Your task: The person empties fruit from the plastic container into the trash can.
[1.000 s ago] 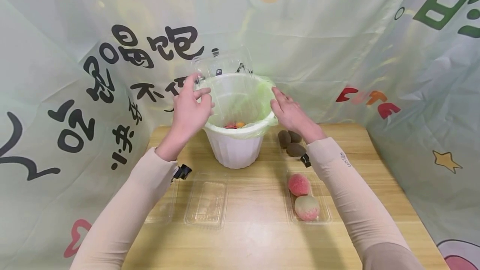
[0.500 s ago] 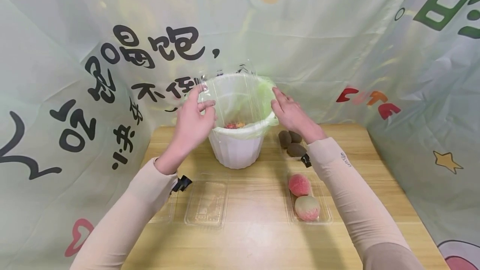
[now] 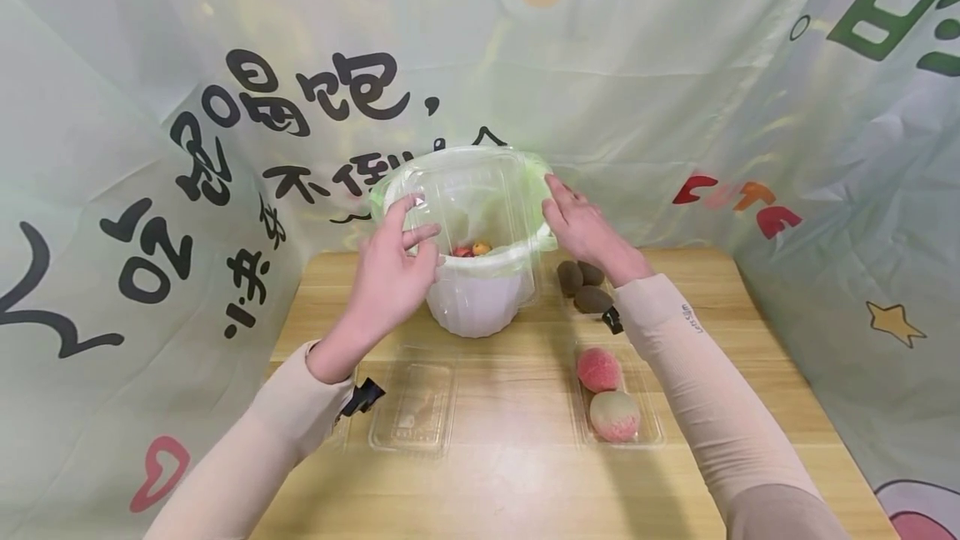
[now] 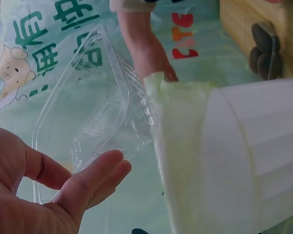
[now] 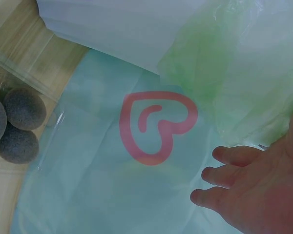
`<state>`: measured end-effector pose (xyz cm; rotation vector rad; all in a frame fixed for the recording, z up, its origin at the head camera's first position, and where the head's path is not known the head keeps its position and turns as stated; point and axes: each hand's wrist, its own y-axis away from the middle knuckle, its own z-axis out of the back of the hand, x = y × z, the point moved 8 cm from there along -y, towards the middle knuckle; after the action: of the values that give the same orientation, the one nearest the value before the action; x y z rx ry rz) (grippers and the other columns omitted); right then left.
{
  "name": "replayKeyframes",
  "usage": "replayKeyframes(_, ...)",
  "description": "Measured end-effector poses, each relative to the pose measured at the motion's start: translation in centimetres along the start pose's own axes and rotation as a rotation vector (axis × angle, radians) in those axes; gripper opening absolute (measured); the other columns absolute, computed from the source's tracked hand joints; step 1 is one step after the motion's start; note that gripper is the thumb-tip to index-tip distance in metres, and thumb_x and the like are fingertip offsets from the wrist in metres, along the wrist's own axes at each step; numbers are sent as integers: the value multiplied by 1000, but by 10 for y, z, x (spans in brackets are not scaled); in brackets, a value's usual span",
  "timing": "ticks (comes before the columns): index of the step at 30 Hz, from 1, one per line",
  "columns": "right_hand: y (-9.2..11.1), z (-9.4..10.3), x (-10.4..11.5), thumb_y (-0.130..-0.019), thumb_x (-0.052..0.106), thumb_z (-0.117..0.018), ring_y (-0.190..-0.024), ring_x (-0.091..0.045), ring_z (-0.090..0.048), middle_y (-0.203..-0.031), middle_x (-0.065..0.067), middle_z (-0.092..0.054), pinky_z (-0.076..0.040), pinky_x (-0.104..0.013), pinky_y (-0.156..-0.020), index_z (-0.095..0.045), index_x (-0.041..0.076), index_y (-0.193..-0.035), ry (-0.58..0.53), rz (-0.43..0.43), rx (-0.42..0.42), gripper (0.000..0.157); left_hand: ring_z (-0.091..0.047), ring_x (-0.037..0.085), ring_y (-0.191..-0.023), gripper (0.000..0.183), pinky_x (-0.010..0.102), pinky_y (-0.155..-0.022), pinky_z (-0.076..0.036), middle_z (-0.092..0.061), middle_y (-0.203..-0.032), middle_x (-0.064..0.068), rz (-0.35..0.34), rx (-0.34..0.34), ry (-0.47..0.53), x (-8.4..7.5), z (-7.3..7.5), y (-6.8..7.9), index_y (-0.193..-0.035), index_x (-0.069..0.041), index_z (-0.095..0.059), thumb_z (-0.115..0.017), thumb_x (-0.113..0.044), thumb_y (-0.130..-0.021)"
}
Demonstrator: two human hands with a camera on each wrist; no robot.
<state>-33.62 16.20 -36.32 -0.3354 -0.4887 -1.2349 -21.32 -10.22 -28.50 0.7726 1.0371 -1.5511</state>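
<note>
My left hand [image 3: 397,269] pinches the edge of a clear plastic container [image 4: 107,107] between thumb and fingers. The container is tilted and overlaps the mouth of a white bin [image 3: 476,323] in the head view. A thin green plastic bag [image 5: 200,63] lines this bin and folds over its rim. Red and orange round things [image 3: 480,248] show at the bottom, seen through the container. At the right side of the rim, my right hand [image 3: 588,227] rests against the bag with its fingers extended; its thumb side is partly hidden in the right wrist view.
Several brown kiwis [image 3: 592,300] sit in a clear container right of the bin. Nearer, two peaches [image 3: 615,417] lie in another clear container. An empty clear container [image 3: 412,407] is at front left on the wooden table [image 3: 510,473]. Printed cloth [image 3: 637,90] hangs around it.
My left hand has brought the clear container down and slightly right, from above the bin's back rim to in front of its mouth. My right hand stays at the rim.
</note>
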Motion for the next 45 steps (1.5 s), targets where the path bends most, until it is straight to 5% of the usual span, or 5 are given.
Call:
replayKeyframes(11,-1,-1,0,-110,54,-11,-162,-51,-6,-179,-5,-4,-2,-65,-131,3,26,-171,-8,5,3,68,-78,24,-70,65,25,-40,-42,-73,-130,23,-28,29,11,9,-10,26,-157,-11,-43,-51,-2,-94)
replayKeyframes(18,1,-2,0,-110,54,-10,-162,-50,-4,-179,-6,-3,-2,-63,-132,5,26,-171,-6,-1,11,68,-46,13,-35,65,22,-34,-32,-75,-120,25,-38,58,2,16,-17,41,-158,-10,-41,-52,-1,-95)
replayKeyframes(26,1,-2,0,-110,54,-11,-162,-49,-4,-179,-5,-2,-1,-63,-132,5,27,-170,-13,-2,13,68,-34,3,-34,64,22,-32,-32,-72,-131,24,-28,60,-17,28,-21,55,-157,-12,-43,-53,1,-95)
replayKeyframes(45,2,-1,1,-111,52,-12,-162,-51,-5,-179,-7,-3,-2,-64,-132,4,25,-171,-9,1,6,68,-28,-2,-36,67,19,-33,-31,-68,-130,32,24,124,-36,72,-58,81,-157,-10,-44,-56,3,-93)
